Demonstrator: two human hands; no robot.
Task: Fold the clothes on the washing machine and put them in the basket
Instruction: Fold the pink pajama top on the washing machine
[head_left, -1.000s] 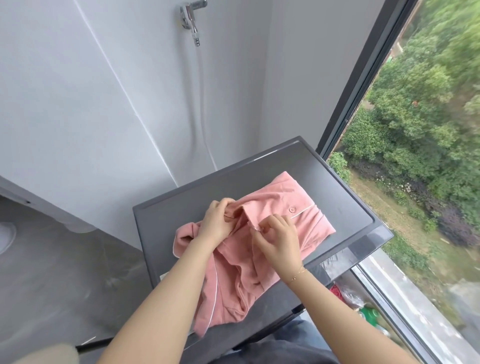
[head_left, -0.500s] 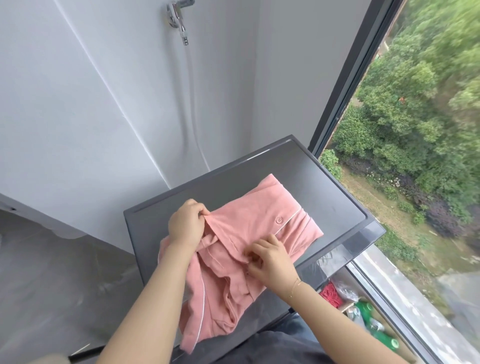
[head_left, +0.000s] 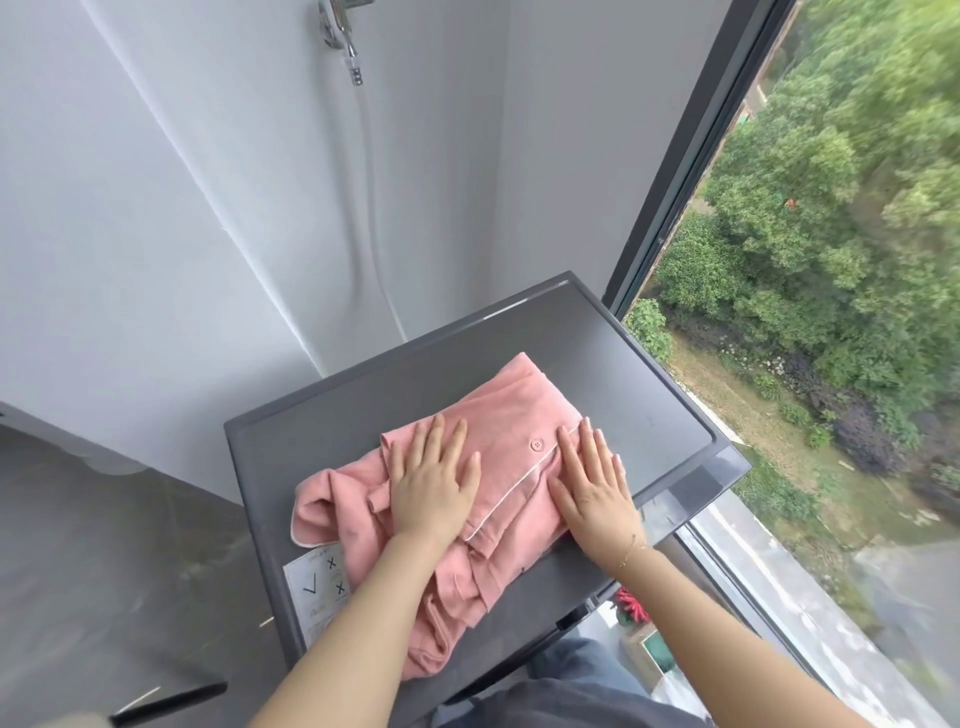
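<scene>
**Pink garment lying flat under two open palms**

Pink cloth, one garment (head_left: 498, 467), is lying partly folded on the dark grey top of the one washing machine (head_left: 623, 374), its near end spilling over the front edge toward 6 o'clock. One pink button (head_left: 535, 444) and one line of white piping (head_left: 519, 483) are showing on it.

Two hands are resting on the cloth. The left hand (head_left: 431, 480) is lying palm down on the middle of the garment, fingers straight and slightly spread, pointing toward 12 o'clock. The right hand (head_left: 597, 486) is lying palm down at the garment's 3 o'clock edge, fingers straight and close together, also pointing toward 12 o'clock; a thin bracelet (head_left: 631, 551) is circling its wrist. The cloth is sitting beneath both sets of fingers, with the button between the two hands.

One white sticker (head_left: 319, 587) is showing on the machine top at 7 o'clock from the garment, touching its edge. One metal tap (head_left: 340, 36) is hanging on the wall at 12 o'clock. One window (head_left: 831, 260) is filling the 3 o'clock side.
</scene>
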